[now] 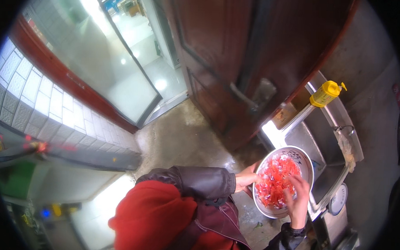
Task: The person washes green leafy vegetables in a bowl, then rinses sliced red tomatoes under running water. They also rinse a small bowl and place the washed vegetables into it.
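A white basin [309, 163] with a dark pattern inside its wall is tilted in front of me. It holds a heap of small items in shiny red and clear wrappers [274, 182], which look like wrapped candies. My left hand [247, 179] grips the basin's left rim, with the thumb inside over the edge. Over the right part of the heap is my right hand [297, 201], fingers spread and slightly curled, fingertips at the wrappers. Nothing shows in its grasp. Both arms wear dark, shiny sleeves with ribbed cuffs.
Right of the basin stands a metal sink [331, 144] with a yellow pump bottle [325, 93] on its far edge. A round lid-like item [337, 198] lies nearby. A dark red door [219, 59] stands ahead, and a glass door [121, 78] is to the left. The concrete floor [179, 134] is between them.
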Demonstrator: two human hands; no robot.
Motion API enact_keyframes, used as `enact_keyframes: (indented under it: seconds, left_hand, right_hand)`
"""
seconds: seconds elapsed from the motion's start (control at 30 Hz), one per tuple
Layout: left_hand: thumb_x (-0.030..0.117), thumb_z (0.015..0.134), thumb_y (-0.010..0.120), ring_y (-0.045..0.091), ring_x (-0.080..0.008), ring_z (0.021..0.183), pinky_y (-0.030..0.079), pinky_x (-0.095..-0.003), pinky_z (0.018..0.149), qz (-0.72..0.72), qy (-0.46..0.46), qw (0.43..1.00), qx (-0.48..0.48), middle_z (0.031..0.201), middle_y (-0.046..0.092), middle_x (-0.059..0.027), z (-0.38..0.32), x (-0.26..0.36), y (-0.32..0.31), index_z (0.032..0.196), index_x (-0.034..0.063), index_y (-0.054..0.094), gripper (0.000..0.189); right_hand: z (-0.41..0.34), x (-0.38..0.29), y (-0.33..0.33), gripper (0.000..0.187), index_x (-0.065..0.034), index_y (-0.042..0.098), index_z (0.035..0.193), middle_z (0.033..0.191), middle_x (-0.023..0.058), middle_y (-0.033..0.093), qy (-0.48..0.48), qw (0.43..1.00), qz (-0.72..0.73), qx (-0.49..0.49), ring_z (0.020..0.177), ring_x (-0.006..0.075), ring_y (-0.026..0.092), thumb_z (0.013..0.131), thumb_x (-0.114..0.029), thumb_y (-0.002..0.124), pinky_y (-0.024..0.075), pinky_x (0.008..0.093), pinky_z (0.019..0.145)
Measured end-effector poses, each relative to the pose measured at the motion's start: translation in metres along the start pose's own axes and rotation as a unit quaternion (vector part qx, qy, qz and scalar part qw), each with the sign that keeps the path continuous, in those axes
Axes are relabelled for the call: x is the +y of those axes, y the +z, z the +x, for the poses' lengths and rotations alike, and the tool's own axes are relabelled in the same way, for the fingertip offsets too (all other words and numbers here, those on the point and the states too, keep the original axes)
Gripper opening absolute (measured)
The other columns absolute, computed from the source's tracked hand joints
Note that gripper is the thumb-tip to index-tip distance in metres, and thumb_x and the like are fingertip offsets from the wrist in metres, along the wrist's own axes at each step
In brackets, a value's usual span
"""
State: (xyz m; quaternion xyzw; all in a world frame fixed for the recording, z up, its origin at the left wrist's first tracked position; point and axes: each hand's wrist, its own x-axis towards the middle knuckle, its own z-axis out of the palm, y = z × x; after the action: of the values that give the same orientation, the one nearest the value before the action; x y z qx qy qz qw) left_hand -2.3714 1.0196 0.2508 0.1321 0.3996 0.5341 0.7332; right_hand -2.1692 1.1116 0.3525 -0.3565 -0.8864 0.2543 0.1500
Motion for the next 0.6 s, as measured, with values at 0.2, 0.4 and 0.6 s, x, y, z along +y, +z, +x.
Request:
enact_keyframes:
  seconds: [0.2, 0.4, 0.6]
  left_hand:
    - [0.005, 0.074, 0.056, 0.051, -0.0358, 0.122, 0.052, -0.064, 0.078, 0.001, 0.007, 0.996, 0.086, 0.141, 0.043, -0.0123, 0.054, 0.016, 0.026, 0.152, 0.0269, 0.015, 0.09]
    - [0.001, 0.075, 0.052, 0.054, -0.0334, 0.117, 0.056, -0.0545, 0.069, -0.009, 0.085, 0.987, 0.139, 0.136, 0.047, -0.0122, 0.103, 0.036, 0.061, 0.152, 0.0269, 0.017, 0.088]
    - [0.007, 0.081, 0.055, 0.06, -0.0326, 0.108, 0.06, -0.0479, 0.072, -0.074, 0.084, 0.963, 0.244, 0.127, 0.053, -0.0178, 0.155, 0.037, 0.099, 0.146, 0.0093, 0.024, 0.072]
  right_hand:
    - [0.014, 0.124, -0.017, 0.039, -0.0074, 0.053, 0.135, 0.134, 0.0102, 0.055, 0.196, 0.823, 0.396, 0.357, 0.123, 0.0239, 0.05, 0.099, -0.023, 0.051, 0.0336, 0.0378, 0.107]
    - [0.069, 0.222, 0.019, 0.058, -0.0063, 0.037, 0.146, 0.144, 0.0159, 0.044, 0.178, 0.74, 0.613, 0.212, 0.13, 0.0305, 0.045, 0.089, -0.009, 0.049, 0.0379, 0.0447, 0.109]
    - [0.142, 0.263, -0.009, 0.067, -0.0017, 0.041, 0.143, 0.138, 0.0145, 0.051, 0.181, 0.786, 0.568, 0.163, 0.117, 0.021, 0.056, 0.078, 0.012, 0.041, 0.0465, 0.0311, 0.097]
